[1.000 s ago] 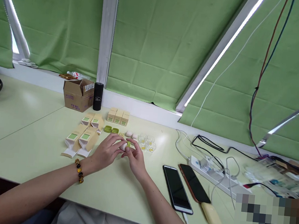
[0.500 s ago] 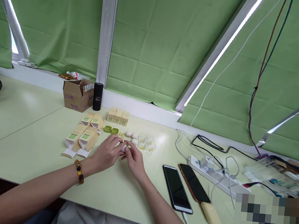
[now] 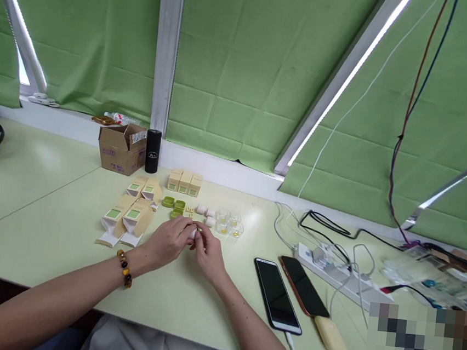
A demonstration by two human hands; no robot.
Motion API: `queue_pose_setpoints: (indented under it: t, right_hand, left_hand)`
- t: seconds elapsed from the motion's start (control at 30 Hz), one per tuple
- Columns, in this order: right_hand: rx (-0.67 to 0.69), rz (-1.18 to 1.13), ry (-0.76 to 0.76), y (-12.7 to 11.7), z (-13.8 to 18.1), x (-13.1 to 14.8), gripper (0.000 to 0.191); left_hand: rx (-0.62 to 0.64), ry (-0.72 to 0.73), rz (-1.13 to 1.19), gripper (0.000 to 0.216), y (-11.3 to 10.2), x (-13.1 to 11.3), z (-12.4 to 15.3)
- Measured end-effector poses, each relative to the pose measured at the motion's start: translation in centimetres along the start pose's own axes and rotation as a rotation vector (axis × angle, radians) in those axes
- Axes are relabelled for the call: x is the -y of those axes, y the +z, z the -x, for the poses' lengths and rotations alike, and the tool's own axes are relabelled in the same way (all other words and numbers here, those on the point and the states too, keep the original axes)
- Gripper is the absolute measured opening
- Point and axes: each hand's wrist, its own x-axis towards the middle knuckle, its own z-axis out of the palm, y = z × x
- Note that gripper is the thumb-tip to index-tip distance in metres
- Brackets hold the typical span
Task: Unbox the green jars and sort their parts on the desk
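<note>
My left hand [image 3: 168, 242] and my right hand [image 3: 208, 251] meet over the pale green table [image 3: 47, 217], fingers pinched together on a small white and yellow-green piece [image 3: 194, 230]. A bead bracelet [image 3: 124, 268] circles my left wrist. Just beyond the hands lie small green caps [image 3: 174, 204], white pieces [image 3: 206, 212] and clear little cups with yellow bits [image 3: 229, 223]. Open beige cartons with green labels [image 3: 128, 214] lie left of the hands. Three closed beige boxes [image 3: 184, 182] stand behind.
A brown cardboard box [image 3: 122, 148] and a black cylinder [image 3: 152, 150] stand near the window sill. Two phones [image 3: 290, 293] lie at the right, beside a power strip [image 3: 333, 272] with tangled cables. Green blinds cover the windows.
Both hands have closed in a little tighter around the small piece and shifted slightly toward me; the green part that showed between the fingers is now mostly covered.
</note>
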Motion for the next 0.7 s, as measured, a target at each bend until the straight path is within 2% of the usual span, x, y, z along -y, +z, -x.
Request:
queue_pose_setpoints:
  t: [0.17,0.47,0.7]
  right_hand:
    - [-0.037,-0.033,-0.017,0.10,-0.04,0.25,0.036]
    - [-0.005,-0.214,0.052,0.20,-0.51,0.29,0.041]
    - [0.001,-0.249,0.028,0.05,-0.69,0.54,0.044]
  left_hand:
    - [-0.015,-0.021,0.069,0.024,0.25,-0.23,0.03]
    - [-0.007,-0.038,0.092,0.024,0.72,-0.21,-0.06]
    - [-0.041,-0.064,0.114,0.026,0.79,-0.17,-0.15]
